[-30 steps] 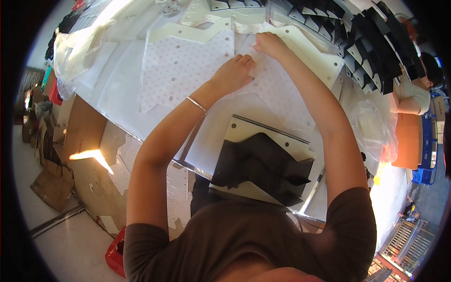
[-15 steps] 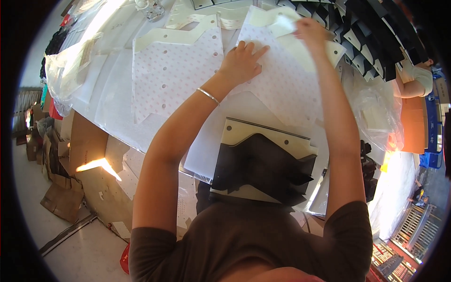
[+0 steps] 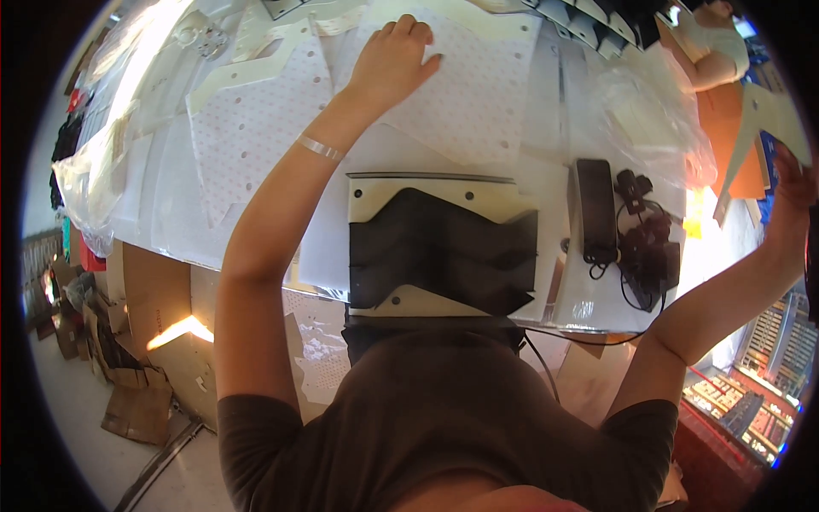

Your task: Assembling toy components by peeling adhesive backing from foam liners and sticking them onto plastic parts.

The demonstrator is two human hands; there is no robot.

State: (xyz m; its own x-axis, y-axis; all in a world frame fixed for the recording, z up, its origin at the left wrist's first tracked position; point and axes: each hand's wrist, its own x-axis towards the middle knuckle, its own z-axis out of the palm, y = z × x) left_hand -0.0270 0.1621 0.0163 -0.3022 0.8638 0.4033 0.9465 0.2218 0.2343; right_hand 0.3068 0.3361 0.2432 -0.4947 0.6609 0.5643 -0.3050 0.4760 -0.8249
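Note:
My left hand (image 3: 397,61) rests with fingers apart on a white sheet (image 3: 461,94) that has a faint pink print and round holes. A cream wavy-edged piece shows along its top. My right hand (image 3: 795,175), far out at the right rim, grips a thin cream cut piece (image 3: 762,111) held up off the table. Left of my left hand lies a second printed sheet (image 3: 256,119) with a cream wavy band. A black and cream panel (image 3: 439,247) with zigzag edges lies at the near table edge before my body.
Right of the panel are a black power adapter (image 3: 595,209) and tangled dark cables (image 3: 653,247). Black folded parts (image 3: 589,26) stand at the far side. Clear plastic bags lie at the left (image 3: 94,188) and right (image 3: 653,111). Another person's arm (image 3: 695,64) shows at upper right.
My right hand has swung from the printed sheet's upper right out to the far right, carrying the cream piece away. My left hand stays on the sheet; the view has shifted.

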